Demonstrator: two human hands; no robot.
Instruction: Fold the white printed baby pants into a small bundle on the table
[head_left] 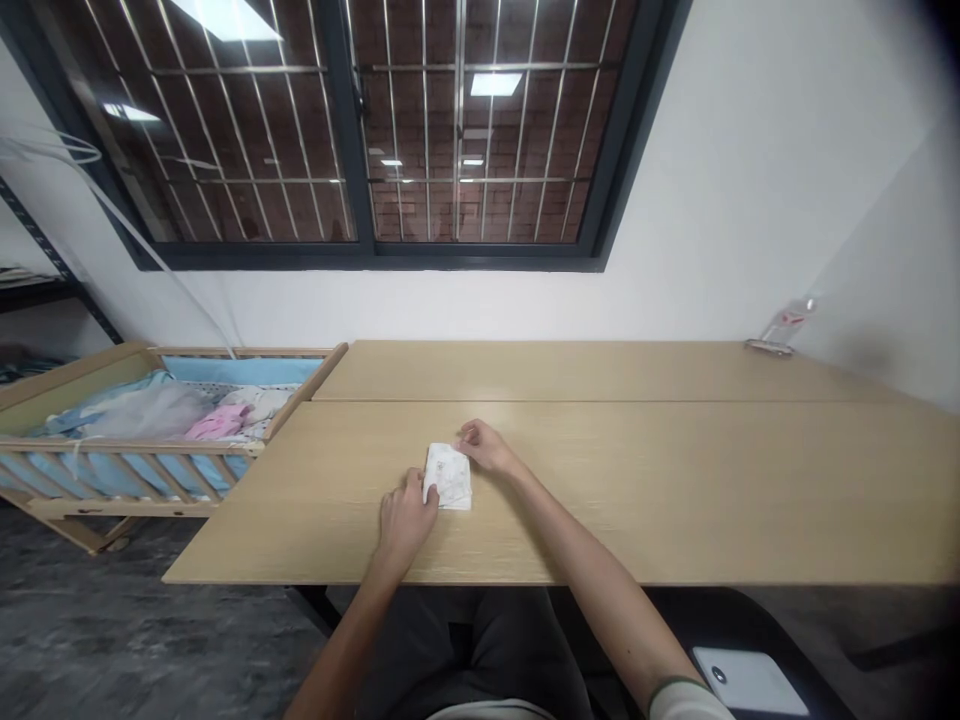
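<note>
A small folded white cloth with a faint print (448, 476) lies on the wooden table (675, 480) in front of me. My left hand (405, 515) rests at the cloth's near left edge, fingers curled and pinching it. My right hand (484, 446) sits at the cloth's far right corner, fingers bent down and pressed on that corner. Both hands hold the cloth flat against the tabletop.
A wooden baby cot (150, 440) with blue lining, pink and white clothes stands left of the table. A plastic bottle (784, 325) lies at the table's far right by the wall. A white device (750, 680) sits low at the right, below the table edge.
</note>
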